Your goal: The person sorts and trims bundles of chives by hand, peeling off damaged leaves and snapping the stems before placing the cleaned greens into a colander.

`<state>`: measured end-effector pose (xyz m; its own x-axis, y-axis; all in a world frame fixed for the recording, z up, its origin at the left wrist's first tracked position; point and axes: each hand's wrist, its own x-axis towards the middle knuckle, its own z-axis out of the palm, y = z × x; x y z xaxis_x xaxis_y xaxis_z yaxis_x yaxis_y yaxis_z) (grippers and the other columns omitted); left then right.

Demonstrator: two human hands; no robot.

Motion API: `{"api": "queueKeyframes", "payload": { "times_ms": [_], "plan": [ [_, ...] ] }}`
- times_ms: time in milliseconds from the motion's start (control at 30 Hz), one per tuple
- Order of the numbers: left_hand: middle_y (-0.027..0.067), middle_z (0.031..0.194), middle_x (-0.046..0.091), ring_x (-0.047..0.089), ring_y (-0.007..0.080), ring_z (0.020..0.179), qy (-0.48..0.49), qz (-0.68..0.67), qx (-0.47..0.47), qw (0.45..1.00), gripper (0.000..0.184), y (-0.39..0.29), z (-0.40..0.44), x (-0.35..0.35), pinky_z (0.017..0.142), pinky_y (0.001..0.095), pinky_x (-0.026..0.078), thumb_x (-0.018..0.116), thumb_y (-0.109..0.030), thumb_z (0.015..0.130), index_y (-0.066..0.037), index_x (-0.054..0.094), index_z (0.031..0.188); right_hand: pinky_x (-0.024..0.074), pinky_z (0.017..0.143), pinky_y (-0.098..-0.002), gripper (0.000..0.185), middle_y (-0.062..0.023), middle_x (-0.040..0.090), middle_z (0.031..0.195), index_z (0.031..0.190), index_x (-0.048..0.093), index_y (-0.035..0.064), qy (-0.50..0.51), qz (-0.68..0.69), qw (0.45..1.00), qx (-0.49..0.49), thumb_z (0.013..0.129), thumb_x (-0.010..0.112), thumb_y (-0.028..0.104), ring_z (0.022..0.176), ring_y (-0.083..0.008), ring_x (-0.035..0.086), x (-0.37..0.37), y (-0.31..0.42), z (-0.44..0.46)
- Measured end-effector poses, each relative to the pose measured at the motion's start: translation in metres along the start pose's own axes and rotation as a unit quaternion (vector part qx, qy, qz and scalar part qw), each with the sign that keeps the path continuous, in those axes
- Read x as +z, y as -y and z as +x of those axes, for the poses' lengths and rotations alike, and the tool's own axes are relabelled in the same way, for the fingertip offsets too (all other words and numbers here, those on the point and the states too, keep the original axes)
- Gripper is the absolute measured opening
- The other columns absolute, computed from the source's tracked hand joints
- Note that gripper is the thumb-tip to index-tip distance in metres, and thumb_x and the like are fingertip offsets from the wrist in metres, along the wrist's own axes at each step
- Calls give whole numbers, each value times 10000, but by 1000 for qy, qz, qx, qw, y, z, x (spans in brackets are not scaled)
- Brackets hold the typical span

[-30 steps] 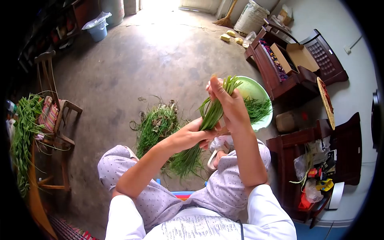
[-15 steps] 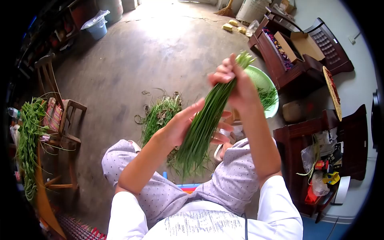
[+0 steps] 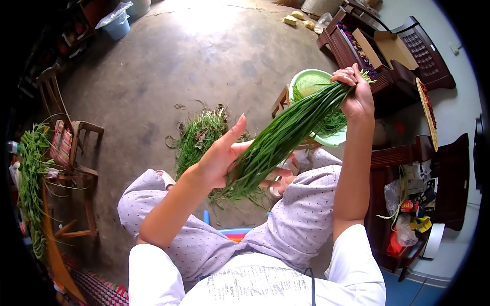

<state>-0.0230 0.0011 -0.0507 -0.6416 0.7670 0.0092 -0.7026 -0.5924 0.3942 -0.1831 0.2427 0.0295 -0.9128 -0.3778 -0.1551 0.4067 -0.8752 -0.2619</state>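
A long bundle of green leafy stalks [image 3: 291, 127] hangs slantwise between my hands. My right hand [image 3: 356, 94] is closed round its pale stem end at the upper right, over the rim side of a light green basket [image 3: 309, 79]. My left hand [image 3: 229, 160] has its fingers spread, thumb up, under the leaf tips at the lower left, which rest against the palm. More green leaves lie in the basket, partly behind the bundle. A loose heap of green and withered stalks [image 3: 196, 140] lies on the floor beyond my left hand.
A wooden chair [image 3: 69, 137] stands at the left beside a table edge piled with leafy greens [image 3: 33, 178]. A blue bucket [image 3: 117, 25] is at the upper left. Dark wooden furniture [image 3: 377, 76] with a cardboard box, and another piece holding bags, line the right.
My right hand has moved right with the stem end, so the bundle slants more and stretches out. My left hand has gone from gripping the bundle to spread fingers at its leaf tips.
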Motion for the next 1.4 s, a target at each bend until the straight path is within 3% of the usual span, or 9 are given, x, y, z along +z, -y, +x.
{"api": "queueKeyframes", "payload": {
  "times_ms": [167, 400, 467, 500, 533, 600, 633, 767, 1400],
  "plan": [
    [225, 1341, 390, 448, 399, 1178, -32, 49, 3, 998, 869, 0, -7, -11, 978, 502, 372, 198, -684, 854, 9, 277, 1372, 366, 538, -245, 318, 9, 327, 574, 694, 394, 61, -12, 64, 997, 31, 948, 454, 241, 508, -104, 341, -1, 4, -2],
    [138, 1317, 440, 484, 184, 1150, -160, 163, 69, 971, 718, -5, -16, -5, 989, 388, 371, 332, -571, 904, -8, 340, 1351, 381, 551, -252, 306, -2, 339, 573, 697, 400, 55, -31, 35, 999, -5, 946, 460, 222, 510, -113, 350, 1, 7, -5],
    [117, 1337, 423, 413, 184, 1224, -277, 415, 159, 852, 705, -6, -19, -1, 1000, 352, 334, 317, -565, 911, -21, 331, 1361, 386, 558, -255, 305, -1, 343, 573, 698, 400, 57, -33, 26, 999, -18, 947, 458, 222, 507, -114, 354, 2, 7, -5],
    [114, 1294, 457, 403, 198, 1218, -337, 436, 258, 794, 546, -2, -15, 2, 989, 313, 315, 459, -415, 912, -39, 418, 1305, 390, 565, -258, 303, -1, 346, 573, 698, 399, 59, -34, 21, 999, -29, 948, 456, 221, 503, -115, 357, 2, 6, -6],
    [114, 1294, 457, 403, 198, 1218, -335, 436, 258, 795, 546, -1, -16, 3, 989, 313, 315, 459, -415, 912, -39, 418, 1305, 390, 565, -258, 303, -1, 346, 573, 698, 399, 59, -34, 20, 999, -31, 948, 456, 221, 503, -115, 357, 3, 6, -6],
    [106, 1088, 556, 509, 244, 985, -400, 701, 453, 377, 443, 0, -18, 7, 852, 341, 384, 650, -219, 787, -55, 523, 1179, 398, 575, -265, 299, 1, 350, 573, 699, 398, 62, -45, 4, 997, -58, 949, 451, 216, 495, -116, 358, 4, 5, -5],
    [71, 884, 585, 503, 236, 814, -365, 701, 509, 340, 372, 5, -17, 15, 753, 340, 393, 705, -103, 680, -75, 599, 1036, 402, 581, -272, 296, 2, 348, 571, 699, 395, 63, -44, 6, 997, -61, 951, 447, 210, 493, -114, 356, 3, 6, -4],
    [15, 667, 505, 448, 161, 597, -314, 735, 466, 379, 319, 23, -5, 21, 522, 285, 365, 745, -44, 652, -120, 674, 954, 402, 579, -276, 297, 3, 344, 567, 697, 396, 63, -45, 6, 995, -85, 954, 439, 207, 482, -112, 354, 6, 3, -4],
    [-12, 675, 433, 422, 139, 557, -325, 791, 460, 238, 319, 24, 24, 16, 439, 268, 350, 724, -39, 636, -164, 662, 923, 390, 548, -261, 329, 18, 330, 529, 674, 391, 76, -60, 8, 994, -92, 963, 414, 231, 464, -107, 335, 20, -15, -8]
  ]
}}
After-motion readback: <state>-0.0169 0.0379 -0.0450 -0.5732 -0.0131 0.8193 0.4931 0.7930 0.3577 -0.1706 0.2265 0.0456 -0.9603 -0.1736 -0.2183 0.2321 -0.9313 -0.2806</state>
